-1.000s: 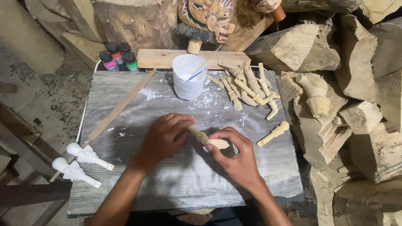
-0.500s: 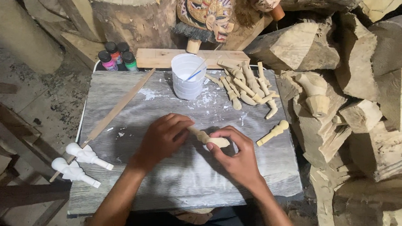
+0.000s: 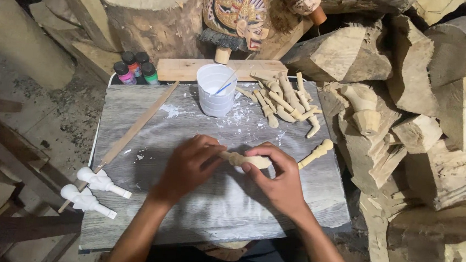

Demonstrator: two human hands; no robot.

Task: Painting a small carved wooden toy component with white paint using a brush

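Both of my hands hold one small carved wooden piece (image 3: 244, 160) over the grey board (image 3: 194, 210). My left hand (image 3: 189, 166) grips its left end, and my right hand (image 3: 276, 175) pinches its right end with fingers curled over it. Beside my right hand lies another carved wooden piece (image 3: 316, 154). A pile of unpainted carved wooden pieces (image 3: 281, 101) rests at the board's far right. A white plastic cup (image 3: 215, 89) with white paint and a thin brush stands behind my hands.
Two white-painted pieces (image 3: 95, 190) lie at the board's left edge, next to a long wooden stick (image 3: 135, 127). Small paint bottles (image 3: 133, 67) stand at the back left. Rough wood blocks (image 3: 430, 128) crowd the right side; a painted mask (image 3: 236, 8) leans behind.
My hands and the piece have barely shifted; the fingers of my right hand have adjusted slightly on it.
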